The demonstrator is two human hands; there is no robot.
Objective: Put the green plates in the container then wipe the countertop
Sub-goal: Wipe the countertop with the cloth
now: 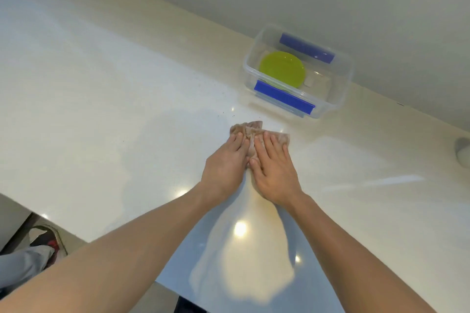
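head view, flat hands [250, 168] pressing crumpled brown cloth [256, 132], glossy countertop [101, 109]

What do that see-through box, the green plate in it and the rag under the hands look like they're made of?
The container looks like clear, glossy plastic: its walls show what lies inside, and it has blue clip handles. The green plate seems to be translucent, shiny plastic, though glass cannot be ruled out. The cloth looks like soft, brownish fabric, matt and crumpled under the left hand and right hand.
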